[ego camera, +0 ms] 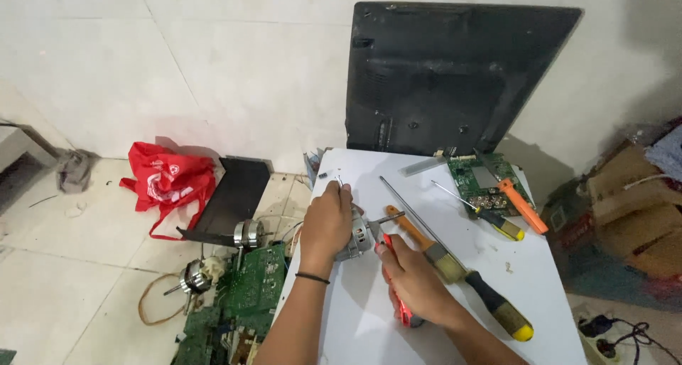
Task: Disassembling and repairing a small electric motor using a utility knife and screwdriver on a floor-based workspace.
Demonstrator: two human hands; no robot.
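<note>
My left hand (325, 224) is closed over a small metal electric motor (357, 238) on the white table (426, 322), its shaft sticking out to the right. My right hand (413, 280) grips a red-handled screwdriver (402, 309), with the tip end up near the motor. A paintbrush with an orange handle (424, 245) lies just beyond my right hand. A long screwdriver with a black and yellow handle (497, 306) lies diagonally beside it.
A green circuit board (483, 180), an orange-handled tool (523, 206) and a small yellow-tipped screwdriver (490, 217) lie at the table's far right. A black monitor back cover (440, 81) leans on the wall. On the floor: red bag (167, 180), circuit boards (249, 283), motors, cardboard boxes (632, 216).
</note>
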